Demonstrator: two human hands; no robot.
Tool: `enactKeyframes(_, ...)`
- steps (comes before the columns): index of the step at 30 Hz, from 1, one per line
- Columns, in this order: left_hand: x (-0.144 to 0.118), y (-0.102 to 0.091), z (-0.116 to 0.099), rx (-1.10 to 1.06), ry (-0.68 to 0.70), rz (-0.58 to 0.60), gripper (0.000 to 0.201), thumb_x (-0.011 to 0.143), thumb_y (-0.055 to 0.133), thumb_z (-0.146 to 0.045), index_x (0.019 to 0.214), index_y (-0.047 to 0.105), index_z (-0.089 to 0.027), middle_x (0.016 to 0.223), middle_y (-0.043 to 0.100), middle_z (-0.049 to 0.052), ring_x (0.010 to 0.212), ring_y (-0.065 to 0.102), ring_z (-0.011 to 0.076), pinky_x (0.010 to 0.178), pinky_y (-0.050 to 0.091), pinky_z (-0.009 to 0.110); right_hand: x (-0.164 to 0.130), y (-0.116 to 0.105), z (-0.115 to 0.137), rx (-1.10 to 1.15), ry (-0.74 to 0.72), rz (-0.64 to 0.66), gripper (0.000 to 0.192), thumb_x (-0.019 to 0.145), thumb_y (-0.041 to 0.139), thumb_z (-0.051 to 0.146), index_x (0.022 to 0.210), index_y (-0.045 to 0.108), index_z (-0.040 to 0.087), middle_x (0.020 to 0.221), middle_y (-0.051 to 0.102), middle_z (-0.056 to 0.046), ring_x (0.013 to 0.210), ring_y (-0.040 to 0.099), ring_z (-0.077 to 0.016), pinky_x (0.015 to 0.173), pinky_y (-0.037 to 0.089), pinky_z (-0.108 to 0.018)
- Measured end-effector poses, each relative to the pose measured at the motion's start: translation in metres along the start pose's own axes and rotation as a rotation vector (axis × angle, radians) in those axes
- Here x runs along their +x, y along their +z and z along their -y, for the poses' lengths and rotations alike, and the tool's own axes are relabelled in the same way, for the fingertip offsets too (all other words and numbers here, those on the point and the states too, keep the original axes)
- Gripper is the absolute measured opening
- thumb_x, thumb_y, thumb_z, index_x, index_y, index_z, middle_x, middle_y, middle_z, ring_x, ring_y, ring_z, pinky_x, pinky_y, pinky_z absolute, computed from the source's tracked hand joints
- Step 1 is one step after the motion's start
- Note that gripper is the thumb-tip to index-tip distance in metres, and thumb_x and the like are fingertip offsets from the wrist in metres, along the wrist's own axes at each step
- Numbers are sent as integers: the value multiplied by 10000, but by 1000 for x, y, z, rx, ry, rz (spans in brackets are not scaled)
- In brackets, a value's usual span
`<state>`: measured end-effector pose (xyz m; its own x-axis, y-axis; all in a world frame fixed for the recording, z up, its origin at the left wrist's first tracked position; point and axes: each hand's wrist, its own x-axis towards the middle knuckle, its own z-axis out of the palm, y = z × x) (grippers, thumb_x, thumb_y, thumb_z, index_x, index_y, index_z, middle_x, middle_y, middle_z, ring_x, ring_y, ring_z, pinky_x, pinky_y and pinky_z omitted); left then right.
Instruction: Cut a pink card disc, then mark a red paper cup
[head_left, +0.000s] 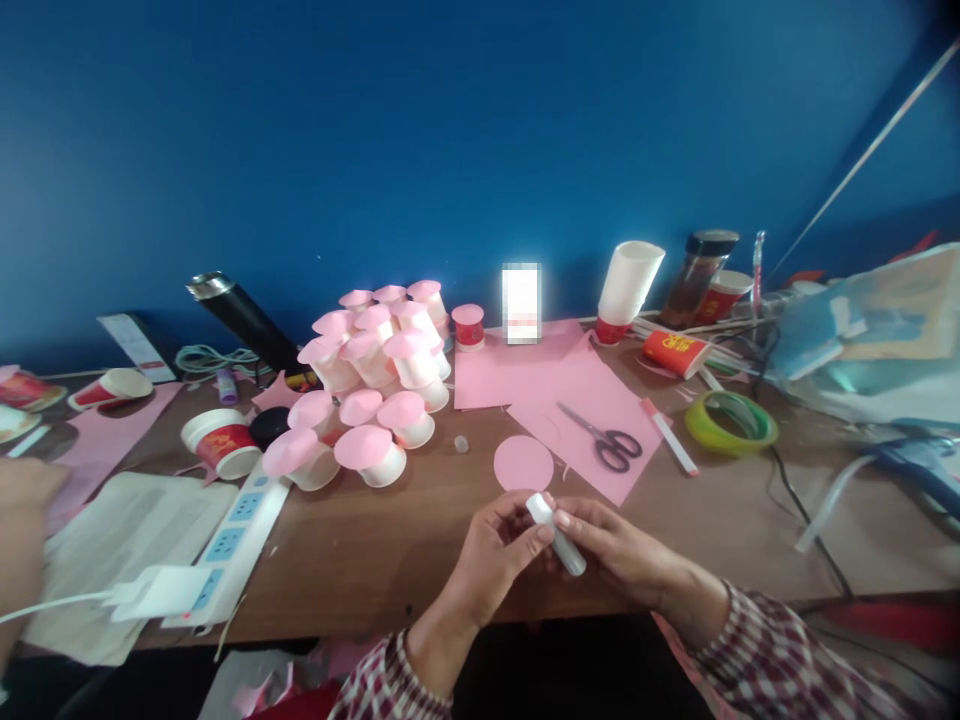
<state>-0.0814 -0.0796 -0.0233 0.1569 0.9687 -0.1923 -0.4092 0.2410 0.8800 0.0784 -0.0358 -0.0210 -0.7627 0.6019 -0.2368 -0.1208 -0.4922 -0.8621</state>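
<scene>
Broadly, the wooden table point(390, 560) spreads under everything, with pink paper sheets point(525, 375) lying at its middle. To the left stands a heap of upturned white cups with pink tops point(375, 380), and nearer me a white power strip point(225, 545) lies flat. On the pink paper rest the scissors point(604, 440); a green tape roll point(731, 422) sits further right. A pink paper circle point(523, 463) lies just beyond my hands. My left hand point(491, 550) and my right hand point(611, 545) meet near the table's front edge, both closed around a small white glue stick point(556, 522), fingers pinching its upper end.
</scene>
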Motion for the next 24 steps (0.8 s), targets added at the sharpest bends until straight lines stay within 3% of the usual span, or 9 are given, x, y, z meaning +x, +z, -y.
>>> enactKeyframes(3, 0, -2, 9, -83, -15, -64, 323, 717, 731, -256, 998, 635, -130, 704, 628, 13, 572, 580, 110, 575, 504, 261, -3, 7, -4, -18, -7, -60, 343, 827, 592, 499, 932, 551, 175, 734, 606, -10, 644, 557, -111, 553, 419, -204)
enactKeyframes(5, -1, -3, 12, -81, -15, -88, 357, 703, 742, -241, 1026, 631, -136, 822, 660, 46, 696, 619, 137, 671, 521, 281, -5, 8, -6, -20, -43, -136, 312, 824, 608, 475, 909, 521, 188, 717, 593, 7, 635, 547, -101, 550, 411, -196)
enactKeyframes(7, -4, -4, 14, 12, -23, -40, 422, 702, 741, -252, 1089, 615, -139, 908, 673, 79, 807, 638, 176, 769, 522, 328, -6, 6, -8, -8, -91, -228, 302, 822, 610, 475, 872, 500, 197, 681, 572, 26, 591, 514, -87, 539, 394, -194)
enactKeyframes(9, -8, -10, 14, 243, 23, -23, 410, 727, 711, -288, 1102, 622, -145, 947, 678, 104, 850, 644, 207, 795, 523, 363, -6, -2, -7, -14, -132, -320, 304, 808, 626, 472, 879, 495, 208, 661, 558, 36, 571, 493, -85, 527, 379, -195)
enactKeyframes(12, -7, -26, 6, 816, 292, -148, 194, 839, 567, -302, 910, 696, -175, 939, 678, 100, 878, 627, 209, 806, 514, 361, -5, -16, -2, -71, -183, -435, 302, 783, 662, 446, 916, 508, 223, 643, 531, 49, 558, 475, -87, 505, 365, -192)
enactKeyframes(15, 7, -44, -6, 1202, 504, -208, 210, 887, 476, -243, 937, 675, -199, 940, 677, 80, 884, 612, 203, 827, 498, 373, 0, -25, 8, -175, -257, -495, 282, 762, 688, 414, 905, 531, 227, 651, 505, 56, 555, 460, -88, 504, 378, -198)
enactKeyframes(17, 22, -54, -11, 1361, 550, -188, 221, 896, 450, -214, 976, 655, -208, 994, 671, 68, 925, 603, 204, 860, 489, 382, 4, -27, 14, -247, -312, -524, 264, 751, 698, 396, 872, 552, 213, 668, 524, 46, 580, 476, -96, 528, 398, -207)
enactKeyframes(21, 47, -63, -10, 1544, 582, 15, 264, 864, 492, -176, 1106, 592, -199, 1105, 638, 70, 1050, 564, 217, 926, 468, 390, 13, -26, 19, -462, -327, -510, 246, 810, 629, 381, 962, 601, 189, 796, 639, -14, 725, 583, -155, 661, 473, -267)
enactKeyframes(24, 53, -68, -3, 1541, 615, 10, 284, 846, 523, -179, 1124, 582, -187, 1134, 629, 81, 1087, 547, 228, 954, 454, 405, 17, -29, 17, -759, -343, -461, 275, 838, 593, 341, 1062, 613, 183, 932, 671, -60, 865, 611, -203, 781, 483, -325)
